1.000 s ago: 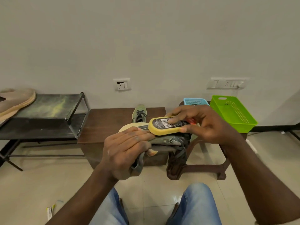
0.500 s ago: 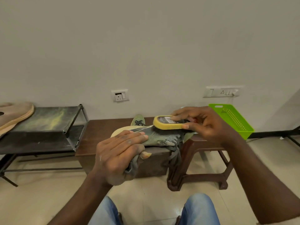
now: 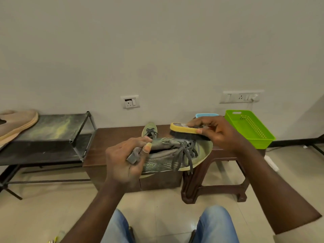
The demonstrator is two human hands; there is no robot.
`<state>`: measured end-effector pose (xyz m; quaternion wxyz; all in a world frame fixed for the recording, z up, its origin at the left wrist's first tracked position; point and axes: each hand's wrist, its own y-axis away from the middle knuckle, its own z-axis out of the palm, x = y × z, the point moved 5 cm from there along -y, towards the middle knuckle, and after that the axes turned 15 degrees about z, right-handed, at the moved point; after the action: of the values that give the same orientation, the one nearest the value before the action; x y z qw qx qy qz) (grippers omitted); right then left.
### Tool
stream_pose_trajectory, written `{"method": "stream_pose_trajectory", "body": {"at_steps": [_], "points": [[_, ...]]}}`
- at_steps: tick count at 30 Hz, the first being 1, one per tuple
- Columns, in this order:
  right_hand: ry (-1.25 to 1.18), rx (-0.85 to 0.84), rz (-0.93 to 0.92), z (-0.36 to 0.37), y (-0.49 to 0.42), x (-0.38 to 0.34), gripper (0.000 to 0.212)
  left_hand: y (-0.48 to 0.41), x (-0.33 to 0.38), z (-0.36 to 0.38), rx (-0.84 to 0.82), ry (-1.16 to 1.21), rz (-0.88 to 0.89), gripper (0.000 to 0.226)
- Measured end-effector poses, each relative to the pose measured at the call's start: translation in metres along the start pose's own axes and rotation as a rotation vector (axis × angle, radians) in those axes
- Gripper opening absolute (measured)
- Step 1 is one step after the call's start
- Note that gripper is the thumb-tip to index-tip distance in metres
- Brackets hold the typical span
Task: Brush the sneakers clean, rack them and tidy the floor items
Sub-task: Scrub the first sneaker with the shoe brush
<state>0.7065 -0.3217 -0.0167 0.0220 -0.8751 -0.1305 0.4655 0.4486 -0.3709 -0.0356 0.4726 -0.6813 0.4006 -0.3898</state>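
Note:
My left hand [image 3: 125, 160] grips the heel end of an olive-green sneaker [image 3: 168, 155], held in the air on its side with its grey laces hanging down. My right hand [image 3: 215, 133] holds a yellow-backed brush [image 3: 185, 131] with dark bristles against the sneaker's upper edge near the toe. The second green sneaker [image 3: 149, 129] stands on the brown wooden bench [image 3: 112, 142] behind, toe pointing at me. A black metal shoe rack [image 3: 52, 135] stands at the left.
A tan shoe [image 3: 15, 122] lies on the rack's top shelf at far left. A brown plastic stool [image 3: 219, 174] stands on the right, carrying a green basket [image 3: 249, 128] and a blue basket [image 3: 206, 115]. Small items lie on the tiled floor at bottom left [image 3: 54, 240].
The sneaker has been turned in my left hand so its laces and opening face me. The brush has moved right toward the toe. The camera view has tilted upward.

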Motion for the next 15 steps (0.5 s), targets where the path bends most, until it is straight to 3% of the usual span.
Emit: {"method": "stream_pose_trajectory", "body": {"at_steps": [5, 10, 15], "points": [[0.025, -0.13, -0.064, 0.034, -0.006, -0.019, 0.024, 0.01, 0.002, 0.015, -0.048, -0.029, 0.063, 0.04], [0.09, -0.084, 0.107, 0.005, -0.002, 0.023, 0.037, 0.019, -0.006, 0.004, -0.03, -0.042, 0.007, 0.038], [0.042, -0.174, 0.024, 0.04, -0.003, 0.001, 0.026, 0.024, -0.007, 0.014, -0.062, -0.04, 0.013, 0.037]]}}
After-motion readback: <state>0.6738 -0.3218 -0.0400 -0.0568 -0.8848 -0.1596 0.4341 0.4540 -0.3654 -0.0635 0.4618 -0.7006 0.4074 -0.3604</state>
